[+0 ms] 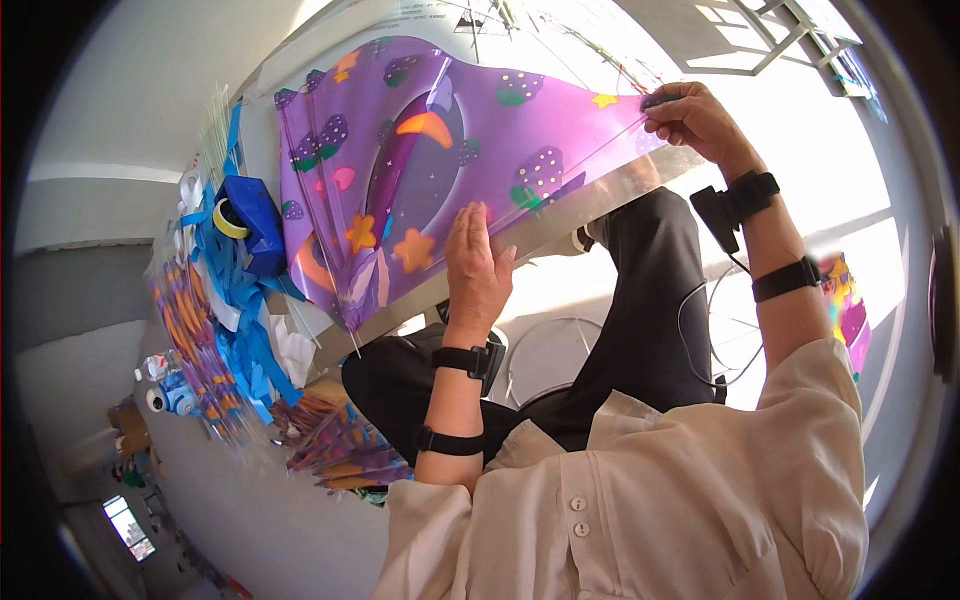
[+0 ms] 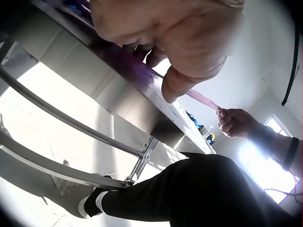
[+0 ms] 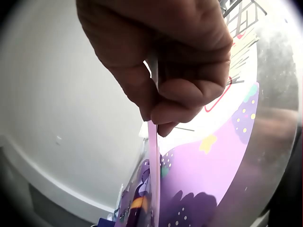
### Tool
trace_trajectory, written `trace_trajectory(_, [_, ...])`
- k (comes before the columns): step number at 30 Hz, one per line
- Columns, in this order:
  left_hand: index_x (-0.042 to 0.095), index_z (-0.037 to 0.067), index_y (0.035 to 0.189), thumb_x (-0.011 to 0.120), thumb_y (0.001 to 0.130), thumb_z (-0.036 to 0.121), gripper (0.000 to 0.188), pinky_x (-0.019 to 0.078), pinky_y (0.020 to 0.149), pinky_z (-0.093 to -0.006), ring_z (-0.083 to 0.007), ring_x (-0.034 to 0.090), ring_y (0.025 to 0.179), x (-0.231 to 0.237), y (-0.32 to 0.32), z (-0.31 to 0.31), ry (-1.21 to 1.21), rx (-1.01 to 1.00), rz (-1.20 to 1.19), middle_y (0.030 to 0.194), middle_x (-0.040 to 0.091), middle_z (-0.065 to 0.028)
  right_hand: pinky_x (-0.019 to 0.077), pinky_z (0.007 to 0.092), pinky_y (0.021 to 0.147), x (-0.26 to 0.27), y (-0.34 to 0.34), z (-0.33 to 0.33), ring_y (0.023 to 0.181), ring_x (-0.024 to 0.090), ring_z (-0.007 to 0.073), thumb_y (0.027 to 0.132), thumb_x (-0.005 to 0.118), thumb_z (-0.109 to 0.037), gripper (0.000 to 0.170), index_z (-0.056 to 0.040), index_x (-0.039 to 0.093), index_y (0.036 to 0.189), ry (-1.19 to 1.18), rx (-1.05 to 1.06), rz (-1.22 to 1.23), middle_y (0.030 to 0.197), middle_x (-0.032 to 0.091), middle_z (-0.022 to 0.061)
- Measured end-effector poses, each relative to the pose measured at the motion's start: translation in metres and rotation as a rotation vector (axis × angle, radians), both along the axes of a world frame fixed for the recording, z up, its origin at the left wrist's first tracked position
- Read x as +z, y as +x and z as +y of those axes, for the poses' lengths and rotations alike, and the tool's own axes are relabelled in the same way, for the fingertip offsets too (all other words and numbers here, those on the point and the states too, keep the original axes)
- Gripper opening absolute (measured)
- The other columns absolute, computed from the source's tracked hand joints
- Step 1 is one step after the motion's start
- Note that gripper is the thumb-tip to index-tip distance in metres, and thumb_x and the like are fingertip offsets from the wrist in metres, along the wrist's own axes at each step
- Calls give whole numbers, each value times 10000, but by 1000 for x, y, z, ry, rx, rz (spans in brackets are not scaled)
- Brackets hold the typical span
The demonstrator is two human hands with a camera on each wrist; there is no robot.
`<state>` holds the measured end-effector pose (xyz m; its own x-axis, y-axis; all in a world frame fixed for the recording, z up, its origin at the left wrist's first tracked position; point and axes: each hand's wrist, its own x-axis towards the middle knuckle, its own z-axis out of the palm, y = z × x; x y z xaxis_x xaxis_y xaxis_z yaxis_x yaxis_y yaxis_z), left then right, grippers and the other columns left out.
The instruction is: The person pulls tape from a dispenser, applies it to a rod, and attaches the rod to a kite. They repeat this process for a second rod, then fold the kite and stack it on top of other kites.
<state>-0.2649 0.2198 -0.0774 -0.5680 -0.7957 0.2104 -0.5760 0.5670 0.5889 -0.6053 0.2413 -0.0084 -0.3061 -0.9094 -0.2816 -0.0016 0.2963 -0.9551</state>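
On the surface point(image 1: 620, 188), beside the blue dispenser point(image 1: 262, 225), lies a purple sheet point(image 1: 440, 165). The right hand's grip point(image 1: 692, 122) pinches its far corner; the left hand point(image 1: 475, 270) rests straight-fingered, holding nothing. Uneven pulling could cause creases.

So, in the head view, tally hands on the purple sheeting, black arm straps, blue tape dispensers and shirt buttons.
Left hand and right hand on purple sheeting: 2
Black arm straps: 4
Blue tape dispenser: 1
Shirt buttons: 2
Total: 9
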Motion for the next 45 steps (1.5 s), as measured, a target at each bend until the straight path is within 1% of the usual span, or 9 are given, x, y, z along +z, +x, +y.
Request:
trace_trajectory(8, [631,6,981,623,732,19,250,441,853,-412,-312,540,998,1,44,-29,-478,225,-99,1031,590,-130,421,190,477,21,5,-9,567,546,96,905,508,-163,236,54,596,937,-208,-46,-253,739,642,95])
trace_trajectory(15, [609,-25,878,641,778,61,136,451,644,-369,-285,562,713,33,66,-74,-307,304,248,780,587,-126,443,176,515,33,23,-16,596,572,74,894,564,-208,252,21,620,983,-349,-221,-207,712,648,70])
trace_trajectory(18, [584,-37,813,627,791,80,127,432,559,-357,-257,550,556,24,86,-115,-102,556,227,632,569,-154,438,160,503,-9,6,-16,573,568,47,877,606,-168,153,-26,650,914,-50,-312,44,721,653,41])
trace_trajectory(23, [551,-52,748,645,782,146,222,413,581,-418,-367,544,601,7,110,-151,-63,711,-51,671,578,-212,397,244,491,-68,-20,-26,555,486,75,821,631,-79,86,-1,637,785,-32,-341,575,647,580,19])
trace_trajectory(27, [586,-35,781,677,764,193,246,432,613,-395,-341,555,641,3,116,-155,-90,796,-255,707,590,-203,423,291,539,-109,-45,-53,589,463,124,783,637,-27,187,4,495,666,-235,-373,715,609,482,42])
trace_trajectory(38, [607,-33,927,681,770,101,219,482,666,-334,-238,602,689,-24,149,-164,53,750,146,811,640,-143,427,298,475,-106,-57,-82,518,508,177,734,587,18,119,14,518,637,-168,-230,1014,550,495,102])
trace_trajectory(42, [580,-16,1002,662,765,56,261,483,724,-354,-263,595,779,3,120,-144,-238,799,29,919,611,-149,403,289,442,-56,-37,-71,474,484,135,736,602,1,155,8,534,596,55,-84,885,505,487,93])
trace_trajectory(44, [583,-5,975,641,765,34,222,476,750,-366,-275,586,819,21,98,-132,-291,699,74,893,600,-130,440,352,482,-35,-21,-62,498,538,191,703,585,12,66,50,570,651,205,-80,93,526,486,170])
trace_trajectory(45, [587,-8,945,621,764,20,186,478,735,-360,-265,586,813,24,88,-128,-252,610,94,873,593,-122,440,352,482,-40,-17,-62,498,538,191,703,585,12,66,50,570,651,202,-77,93,526,486,170])
